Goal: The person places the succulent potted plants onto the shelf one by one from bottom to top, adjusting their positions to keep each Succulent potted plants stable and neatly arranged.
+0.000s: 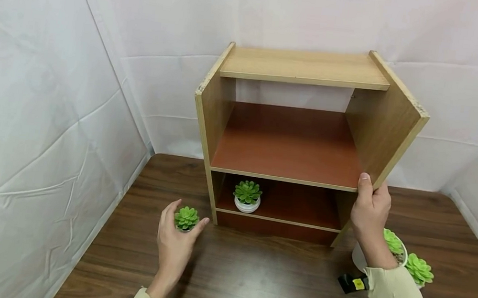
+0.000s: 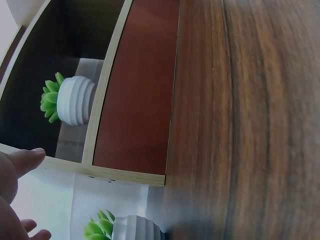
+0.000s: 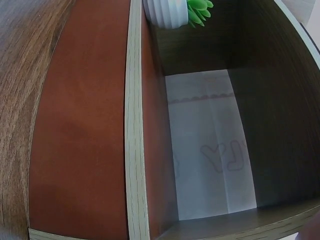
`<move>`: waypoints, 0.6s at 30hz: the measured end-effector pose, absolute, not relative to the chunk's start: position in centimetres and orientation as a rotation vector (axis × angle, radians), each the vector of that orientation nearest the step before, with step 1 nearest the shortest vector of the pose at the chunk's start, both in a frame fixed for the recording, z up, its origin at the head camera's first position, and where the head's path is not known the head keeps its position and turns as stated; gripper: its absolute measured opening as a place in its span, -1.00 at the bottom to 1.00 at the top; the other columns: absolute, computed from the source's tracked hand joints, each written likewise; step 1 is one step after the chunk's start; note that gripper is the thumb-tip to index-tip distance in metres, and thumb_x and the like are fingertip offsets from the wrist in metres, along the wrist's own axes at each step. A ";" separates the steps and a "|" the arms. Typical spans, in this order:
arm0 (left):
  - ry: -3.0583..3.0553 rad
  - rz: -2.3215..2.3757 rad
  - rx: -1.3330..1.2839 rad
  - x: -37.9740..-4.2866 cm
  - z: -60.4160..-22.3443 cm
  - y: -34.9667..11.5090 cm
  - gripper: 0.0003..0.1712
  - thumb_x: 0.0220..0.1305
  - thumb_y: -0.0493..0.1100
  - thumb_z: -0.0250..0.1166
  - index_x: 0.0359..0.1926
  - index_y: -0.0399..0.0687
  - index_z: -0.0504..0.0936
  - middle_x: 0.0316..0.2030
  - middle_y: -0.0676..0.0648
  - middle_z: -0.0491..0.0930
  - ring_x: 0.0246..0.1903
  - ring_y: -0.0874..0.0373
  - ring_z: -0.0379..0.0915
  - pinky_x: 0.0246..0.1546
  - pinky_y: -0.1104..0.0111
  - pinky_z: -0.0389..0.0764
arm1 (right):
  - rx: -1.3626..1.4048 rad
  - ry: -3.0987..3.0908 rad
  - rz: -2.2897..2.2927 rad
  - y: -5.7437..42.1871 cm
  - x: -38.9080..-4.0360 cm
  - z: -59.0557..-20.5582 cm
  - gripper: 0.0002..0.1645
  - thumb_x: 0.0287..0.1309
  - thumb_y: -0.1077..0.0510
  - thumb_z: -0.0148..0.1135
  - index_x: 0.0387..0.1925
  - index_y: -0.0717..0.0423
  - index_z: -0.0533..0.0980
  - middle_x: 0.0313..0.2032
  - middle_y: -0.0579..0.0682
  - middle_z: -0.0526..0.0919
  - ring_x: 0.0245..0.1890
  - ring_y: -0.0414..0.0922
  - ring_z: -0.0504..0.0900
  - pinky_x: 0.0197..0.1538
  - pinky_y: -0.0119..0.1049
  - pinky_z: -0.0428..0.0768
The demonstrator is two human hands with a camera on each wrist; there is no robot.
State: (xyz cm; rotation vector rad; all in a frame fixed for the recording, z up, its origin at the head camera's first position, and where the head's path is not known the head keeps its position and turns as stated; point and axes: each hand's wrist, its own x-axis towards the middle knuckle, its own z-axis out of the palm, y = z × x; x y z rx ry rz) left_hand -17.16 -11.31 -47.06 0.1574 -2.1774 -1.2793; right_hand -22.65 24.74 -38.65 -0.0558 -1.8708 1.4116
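A small wooden bookcase with reddish-brown shelf boards stands on the table. My right hand grips the front edge of its right side panel, thumb on the inner side. Left of the bookcase, a green succulent in a ribbed white pot stands on the table. Around it my left hand is spread, thumb and fingers apart; in the left wrist view they show no contact with the pot. A second potted succulent sits at the left of the lower compartment, also seen as a white pot in the right wrist view.
Behind my right forearm stand a larger white pot with a succulent and another succulent, both partly hidden. White cloth walls enclose the dark wood table at the back and sides.
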 end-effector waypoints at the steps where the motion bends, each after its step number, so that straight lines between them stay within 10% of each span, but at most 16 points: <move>1: -2.180 -1.279 0.158 -17.2 -47.1 -11.4 -0.10 -0.11 -0.01 0.64 0.24 -0.20 0.45 0.17 -0.20 0.42 0.15 -0.17 0.34 0.10 -0.06 0.32 | -0.055 -1.867 1.410 24.8 -22.6 -38.6 -0.73 0.45 0.04 0.00 -0.26 0.16 0.47 -0.42 -0.22 0.52 -0.31 -0.20 0.46 -0.21 -0.38 0.31; 18: -2.250 -1.305 0.260 -17.0 -47.8 -12.2 0.05 -0.10 -0.01 0.63 0.36 -0.22 0.30 0.27 -0.21 0.32 0.25 -0.22 0.24 0.15 -0.08 0.29 | -0.040 -1.871 1.407 24.9 -22.8 -38.8 -0.71 0.46 0.06 -0.02 -0.23 0.24 0.45 -0.43 -0.21 0.49 -0.32 -0.20 0.43 -0.22 -0.37 0.29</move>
